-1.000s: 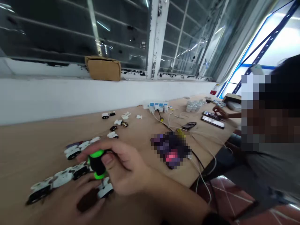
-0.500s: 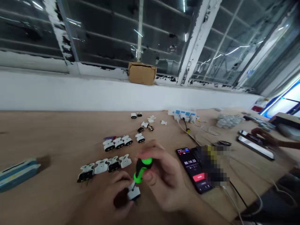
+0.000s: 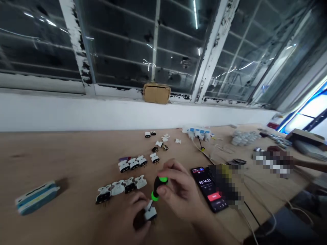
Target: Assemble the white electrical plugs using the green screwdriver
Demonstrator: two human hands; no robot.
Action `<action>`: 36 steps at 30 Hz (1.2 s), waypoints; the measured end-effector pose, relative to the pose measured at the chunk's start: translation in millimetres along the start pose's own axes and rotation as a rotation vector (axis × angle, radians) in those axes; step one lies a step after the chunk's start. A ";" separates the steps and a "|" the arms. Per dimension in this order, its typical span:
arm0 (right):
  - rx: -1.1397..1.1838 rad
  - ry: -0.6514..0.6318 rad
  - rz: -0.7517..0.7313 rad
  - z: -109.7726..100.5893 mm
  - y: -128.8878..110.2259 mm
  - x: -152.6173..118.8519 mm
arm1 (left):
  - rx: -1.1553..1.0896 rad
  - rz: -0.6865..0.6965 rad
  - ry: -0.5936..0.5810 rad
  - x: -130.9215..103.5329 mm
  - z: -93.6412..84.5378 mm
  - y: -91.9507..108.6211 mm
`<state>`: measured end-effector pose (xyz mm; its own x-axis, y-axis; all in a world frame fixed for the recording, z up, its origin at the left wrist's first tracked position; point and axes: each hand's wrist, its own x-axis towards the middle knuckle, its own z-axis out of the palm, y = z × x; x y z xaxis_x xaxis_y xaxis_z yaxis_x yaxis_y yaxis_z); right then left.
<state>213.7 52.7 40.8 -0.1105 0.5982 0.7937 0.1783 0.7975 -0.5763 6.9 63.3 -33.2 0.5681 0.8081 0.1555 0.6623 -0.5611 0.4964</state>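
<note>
My right hand (image 3: 182,197) is closed round the handle of a small green-and-black screwdriver (image 3: 157,189). The tool leans down to the left, its shaft meeting the top of a white plug (image 3: 150,213). That plug is held low over the table between the fingers of my left hand (image 3: 125,217), which hide part of it. Just beyond my left hand lies a row of white plug pieces (image 3: 118,188), some with black bases and pins. Behind them stands a second row of white plugs (image 3: 133,164), with a single plug (image 3: 154,158) to its right.
A phone (image 3: 209,189) showing a timer lies right of my hands, beside a blurred-out dark item. Loose plug parts (image 3: 165,137) and a power strip (image 3: 198,132) with cables are farther back. A blue-and-white packet (image 3: 38,198) lies left. Another person's hand (image 3: 283,158) is at far right.
The view has tilted up and shifted left, so table items sit lower and farther right on the left side. Both hands keep their hold, and the screwdriver stays on the plug.
</note>
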 end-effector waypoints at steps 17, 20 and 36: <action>-0.161 0.128 -0.035 11.8 -22.6 -6.3 | 0.040 0.008 0.029 1.3 -2.2 3.4; -0.185 0.143 0.015 14.7 -19.2 -12.7 | 0.027 -0.027 0.020 2.6 1.6 1.7; 0.024 0.095 0.145 0.8 -11.9 -11.5 | -0.186 -0.037 -0.007 1.8 16.6 -9.0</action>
<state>212.1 36.3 38.4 0.0075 0.6978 0.7162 0.1624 0.7059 -0.6895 10.1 66.8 -51.6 0.5490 0.8259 0.1284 0.5817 -0.4878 0.6509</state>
